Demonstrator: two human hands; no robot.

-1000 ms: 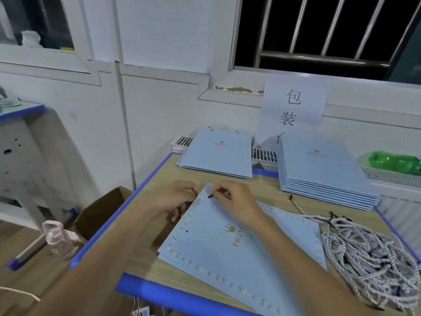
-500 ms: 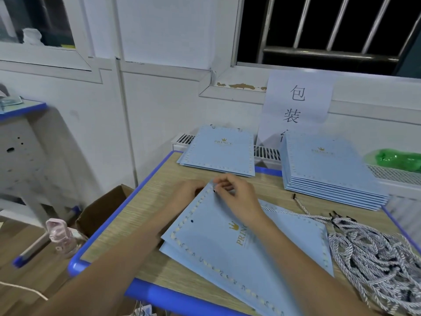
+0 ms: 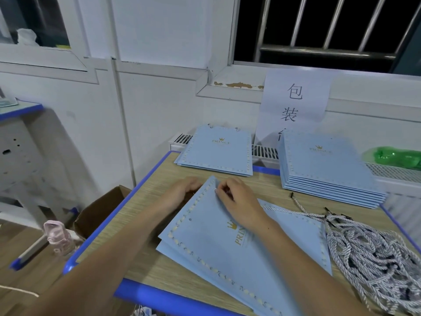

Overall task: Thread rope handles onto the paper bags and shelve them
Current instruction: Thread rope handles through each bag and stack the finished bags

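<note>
The bench, a wood-topped table edged in blue, carries everything. A tall stack of flat bags is seen at its far right corner, and a thinner finished pile at the far edge near the middle. A tangle of rope handles is heaped along the right edge. The paper bag being worked lies flat on another at the near middle, its top corner pointing toward the far edge.

The bag is judged light and stiffish but easily creased, so it is best held flat near the punched corner, not bent. The rope is soft and limp; only its tipped end is likely firm enough to be pushed through a hole, so it is best taken just behind the tip.

The right hand is curled at the top corner, pinching what appears to be the rope end against the paper. The left hand is tucked at the bag's left edge, fingers hidden beneath the paper; its grip cannot be told.

Compared with half a second ago, the left hand is slipped further under the corner, and the right hand's fingertips are drawn closer to the hole.
</note>
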